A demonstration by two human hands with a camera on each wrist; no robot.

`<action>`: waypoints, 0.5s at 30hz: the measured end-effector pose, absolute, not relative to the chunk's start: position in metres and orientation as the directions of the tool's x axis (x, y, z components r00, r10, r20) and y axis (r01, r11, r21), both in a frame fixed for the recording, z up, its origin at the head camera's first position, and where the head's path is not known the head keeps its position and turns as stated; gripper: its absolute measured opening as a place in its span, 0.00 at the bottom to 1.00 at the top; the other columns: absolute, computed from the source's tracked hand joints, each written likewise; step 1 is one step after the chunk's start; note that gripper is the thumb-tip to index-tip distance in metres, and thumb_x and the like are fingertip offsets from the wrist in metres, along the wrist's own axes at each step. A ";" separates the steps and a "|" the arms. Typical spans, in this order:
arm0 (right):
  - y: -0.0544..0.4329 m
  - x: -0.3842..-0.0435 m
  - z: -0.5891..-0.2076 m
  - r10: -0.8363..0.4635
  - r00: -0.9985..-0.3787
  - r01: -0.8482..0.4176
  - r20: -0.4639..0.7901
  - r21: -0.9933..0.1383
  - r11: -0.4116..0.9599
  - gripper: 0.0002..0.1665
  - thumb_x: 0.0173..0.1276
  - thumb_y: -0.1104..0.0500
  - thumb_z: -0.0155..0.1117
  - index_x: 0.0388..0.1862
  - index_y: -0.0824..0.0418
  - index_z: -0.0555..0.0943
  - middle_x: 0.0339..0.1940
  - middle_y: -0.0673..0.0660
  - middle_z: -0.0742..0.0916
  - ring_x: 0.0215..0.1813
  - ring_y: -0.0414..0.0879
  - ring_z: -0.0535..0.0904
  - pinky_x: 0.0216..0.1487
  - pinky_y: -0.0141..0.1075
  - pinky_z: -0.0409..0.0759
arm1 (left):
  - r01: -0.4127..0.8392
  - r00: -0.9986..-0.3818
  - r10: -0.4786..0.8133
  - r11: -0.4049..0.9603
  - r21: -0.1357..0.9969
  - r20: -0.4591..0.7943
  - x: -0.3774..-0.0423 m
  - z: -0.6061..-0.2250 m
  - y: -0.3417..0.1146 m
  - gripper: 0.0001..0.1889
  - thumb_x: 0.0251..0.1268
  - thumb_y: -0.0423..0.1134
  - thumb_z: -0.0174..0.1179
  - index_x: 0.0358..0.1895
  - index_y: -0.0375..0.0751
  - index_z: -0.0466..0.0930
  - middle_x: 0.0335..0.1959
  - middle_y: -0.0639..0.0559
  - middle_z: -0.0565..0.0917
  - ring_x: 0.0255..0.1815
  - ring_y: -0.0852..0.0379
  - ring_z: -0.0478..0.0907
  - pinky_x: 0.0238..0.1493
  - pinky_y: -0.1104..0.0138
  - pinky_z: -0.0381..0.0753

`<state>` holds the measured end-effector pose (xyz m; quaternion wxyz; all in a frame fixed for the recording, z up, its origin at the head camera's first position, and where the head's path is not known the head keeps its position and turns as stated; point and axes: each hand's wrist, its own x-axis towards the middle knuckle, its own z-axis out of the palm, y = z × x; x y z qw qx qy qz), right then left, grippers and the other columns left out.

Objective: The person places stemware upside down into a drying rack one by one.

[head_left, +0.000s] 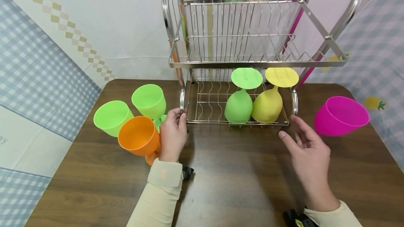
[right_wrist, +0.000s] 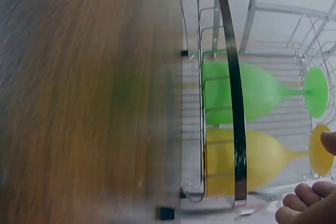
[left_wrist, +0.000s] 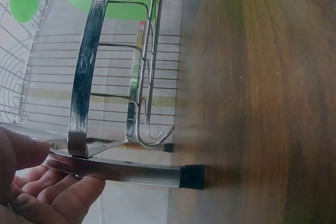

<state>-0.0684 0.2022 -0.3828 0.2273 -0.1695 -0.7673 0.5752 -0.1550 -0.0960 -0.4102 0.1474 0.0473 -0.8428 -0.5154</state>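
Note:
A two-tier metal dish rack [head_left: 235,65] stands at the back of the table. My left hand [head_left: 173,134] grips its left front leg; in the left wrist view the thumb and fingers [left_wrist: 79,195] lie on either side of the metal tube. My right hand [head_left: 310,160] is at the right front leg, thumb and fingers spread apart, fingertips right by the lower corner. On the lower tier, a green goblet [head_left: 238,106] and a yellow goblet [head_left: 267,106] stand upside down side by side, feet up.
Left of the rack, an orange goblet [head_left: 139,136] and two green goblets, one front-left [head_left: 113,118] and one behind [head_left: 149,101], stand upright close to my left hand. A magenta goblet [head_left: 342,116] stands right of my right hand. The rack's upper tier [head_left: 243,36] overhangs the lower one.

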 end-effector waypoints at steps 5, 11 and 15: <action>0.215 -0.061 -0.387 0.589 -0.805 0.001 0.069 -0.993 0.118 0.31 0.57 0.70 0.76 0.61 0.59 0.83 0.60 0.52 0.86 0.56 0.35 0.82 0.54 0.20 0.77 | 0.069 -0.955 -0.231 0.443 0.894 0.188 -0.156 -0.409 -0.098 0.10 0.74 0.33 0.59 0.53 0.33 0.79 0.49 0.41 0.87 0.46 0.49 0.85 0.47 0.59 0.87; 0.241 -0.053 -0.398 0.674 -0.738 -0.033 -0.014 -0.998 -0.057 0.29 0.55 0.73 0.76 0.58 0.65 0.84 0.50 0.49 0.89 0.51 0.34 0.84 0.49 0.20 0.79 | 0.082 -0.954 -0.226 0.437 0.896 0.198 -0.156 -0.409 -0.100 0.10 0.73 0.33 0.59 0.52 0.34 0.80 0.49 0.41 0.87 0.46 0.49 0.86 0.47 0.58 0.87; 0.262 -0.048 -0.404 0.740 -0.668 -0.028 -0.081 -0.991 -0.134 0.26 0.55 0.70 0.78 0.55 0.66 0.85 0.44 0.49 0.91 0.48 0.37 0.86 0.44 0.20 0.81 | 0.095 -0.954 -0.215 0.450 0.888 0.211 -0.156 -0.412 -0.101 0.10 0.73 0.33 0.59 0.52 0.34 0.80 0.49 0.41 0.87 0.46 0.49 0.86 0.47 0.59 0.87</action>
